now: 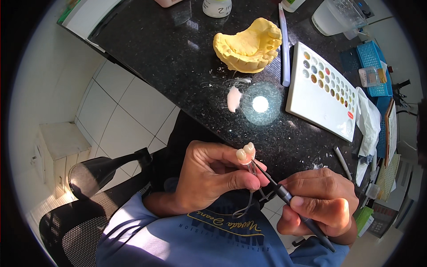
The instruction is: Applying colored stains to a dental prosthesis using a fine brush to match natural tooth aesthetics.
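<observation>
Over my lap, my left hand (207,175) is closed around a small dental piece, a partial denture (246,155) with white teeth on a pink base. Thin shiny metal prongs run down from it between my fingers, and a looped metal part (243,212) hangs below; its full shape is hidden. My right hand (322,200) pinches a slim, dark-handled fine brush (282,193). The brush's thin tip reaches up to the underside of the pink base; whether it touches, I cannot tell. Beyond my hands, a yellow plaster dental model (248,46) rests on the dark countertop (178,58).
A white palette (302,98) with several coloured wells lies at the right, beside a long blue-grey stick (284,49). Near the model are a pink smear (233,99) and a bright light spot. Jars, a plastic tub (333,18) and blue baskets (372,66) stand farther back.
</observation>
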Motion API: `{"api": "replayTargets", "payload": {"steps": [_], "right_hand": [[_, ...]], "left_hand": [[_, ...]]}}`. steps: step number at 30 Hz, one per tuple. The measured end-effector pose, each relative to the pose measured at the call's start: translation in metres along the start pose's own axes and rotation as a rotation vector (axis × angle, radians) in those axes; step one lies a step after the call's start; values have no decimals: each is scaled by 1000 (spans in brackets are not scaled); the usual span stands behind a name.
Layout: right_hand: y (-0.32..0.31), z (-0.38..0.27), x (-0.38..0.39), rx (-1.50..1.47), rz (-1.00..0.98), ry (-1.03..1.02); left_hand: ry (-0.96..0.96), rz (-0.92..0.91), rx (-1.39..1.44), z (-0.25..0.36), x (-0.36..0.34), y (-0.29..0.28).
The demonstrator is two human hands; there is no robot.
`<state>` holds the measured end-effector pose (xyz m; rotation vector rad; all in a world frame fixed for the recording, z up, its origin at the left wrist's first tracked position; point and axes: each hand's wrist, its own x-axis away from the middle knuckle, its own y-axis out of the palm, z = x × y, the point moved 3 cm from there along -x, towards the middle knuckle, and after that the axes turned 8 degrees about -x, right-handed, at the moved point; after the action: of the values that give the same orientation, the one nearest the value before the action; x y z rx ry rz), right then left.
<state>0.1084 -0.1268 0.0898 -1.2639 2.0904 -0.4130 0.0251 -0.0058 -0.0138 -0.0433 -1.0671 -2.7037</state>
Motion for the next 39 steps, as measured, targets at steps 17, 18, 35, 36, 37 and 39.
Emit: {"api": "replayTargets", "payload": {"steps": [17,18,35,36,37,39], "right_hand": [[-1,2,-1,-37,-2,20],[-3,2,1,-29,-1,23],[-94,72,-49,-106,371,317],[-89,74,-51,-129,332,371],[-85,77,-54,-170,344,372],[-79,80,-60,-160,272,357]], "left_hand": [[39,0,21,-2,0,-1],[38,-8,25,-2,0,-1],[-179,-100,-130,10,1,-8],[-178,-100,-128,12,1,-8],[-150,-137,-139,13,1,-7],[-157,-241,-207,20,-3,-7]]}}
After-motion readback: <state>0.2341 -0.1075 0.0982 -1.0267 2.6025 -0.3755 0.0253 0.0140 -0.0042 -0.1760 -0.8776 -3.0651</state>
